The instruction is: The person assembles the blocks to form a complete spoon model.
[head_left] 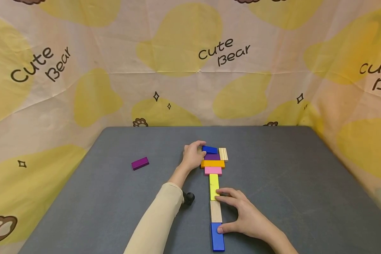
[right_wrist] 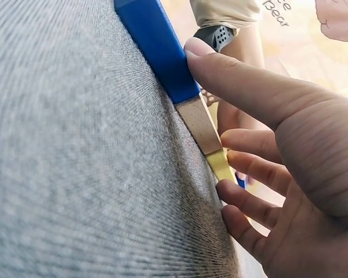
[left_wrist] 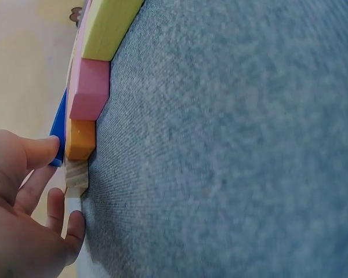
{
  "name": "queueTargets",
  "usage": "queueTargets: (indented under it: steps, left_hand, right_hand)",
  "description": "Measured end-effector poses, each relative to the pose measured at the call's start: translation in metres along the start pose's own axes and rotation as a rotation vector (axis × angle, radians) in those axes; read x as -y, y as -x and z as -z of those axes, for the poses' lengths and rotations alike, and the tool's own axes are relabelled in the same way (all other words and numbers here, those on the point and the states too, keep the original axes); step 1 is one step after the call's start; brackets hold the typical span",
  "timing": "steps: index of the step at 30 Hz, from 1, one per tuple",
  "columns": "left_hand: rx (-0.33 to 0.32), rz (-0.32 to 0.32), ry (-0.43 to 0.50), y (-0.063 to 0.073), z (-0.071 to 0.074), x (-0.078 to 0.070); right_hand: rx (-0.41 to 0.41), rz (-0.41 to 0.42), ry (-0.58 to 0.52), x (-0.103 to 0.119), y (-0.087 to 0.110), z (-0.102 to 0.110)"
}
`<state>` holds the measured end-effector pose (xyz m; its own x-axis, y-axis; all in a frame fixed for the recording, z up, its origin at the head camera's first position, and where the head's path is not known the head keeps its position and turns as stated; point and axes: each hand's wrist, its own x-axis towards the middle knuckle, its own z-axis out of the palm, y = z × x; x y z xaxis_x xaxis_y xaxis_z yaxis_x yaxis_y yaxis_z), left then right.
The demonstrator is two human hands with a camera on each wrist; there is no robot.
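Note:
My left hand point(head_left: 193, 155) pinches a blue wooden block point(head_left: 210, 150) between thumb and fingers, at the far end of a line of blocks. One end of that block is tilted up over a purple block point(head_left: 213, 157). Below these come an orange block point(head_left: 212, 163) and a pink block point(head_left: 213, 171), both laid crosswise. A lengthwise column follows: a yellow block point(head_left: 213, 181), a plain wood block point(head_left: 216, 211) and a second blue block point(head_left: 218, 241). My right hand point(head_left: 249, 217) lies along this column, thumb on the near blue block, fingertips at the yellow one, fingers loosely extended.
A pale wood block point(head_left: 223, 154) stands at the right of the far blocks. Off to the left on the grey table point(head_left: 114, 204) lies a loose purple block point(head_left: 140, 163). A patterned cloth point(head_left: 184, 42) hangs behind the table's far edge.

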<state>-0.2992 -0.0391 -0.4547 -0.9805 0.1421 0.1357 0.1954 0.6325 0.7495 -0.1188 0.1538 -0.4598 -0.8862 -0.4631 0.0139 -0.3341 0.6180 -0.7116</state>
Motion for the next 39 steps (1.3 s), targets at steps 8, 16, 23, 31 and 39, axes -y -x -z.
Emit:
queueTargets:
  steps: [8, 16, 23, 31, 39]
  left_hand:
    - [-0.001, -0.001, 0.036, -0.0001, -0.0022, -0.0008]
    - [-0.026, -0.013, 0.042, -0.0003, -0.0058, -0.0001]
    - [-0.032, -0.003, 0.039, -0.0002, -0.0084, 0.002]
    - [-0.013, -0.017, 0.02, 0.0012, -0.007, 0.0011]
    - [-0.025, -0.054, 0.038, 0.003, -0.0041, -0.0001]
  right_hand:
    - [-0.009, 0.009, 0.008, 0.0003, -0.0002, -0.0017]
    - [-0.015, 0.021, 0.011, 0.0013, -0.0006, -0.0018]
    - [-0.01, 0.013, 0.006, 0.0025, 0.0001, -0.0011]
    - [-0.004, 0.005, 0.006, 0.0014, 0.0002, -0.0026]
    - [-0.01, 0.016, 0.009, 0.0006, 0.0005, -0.0024]
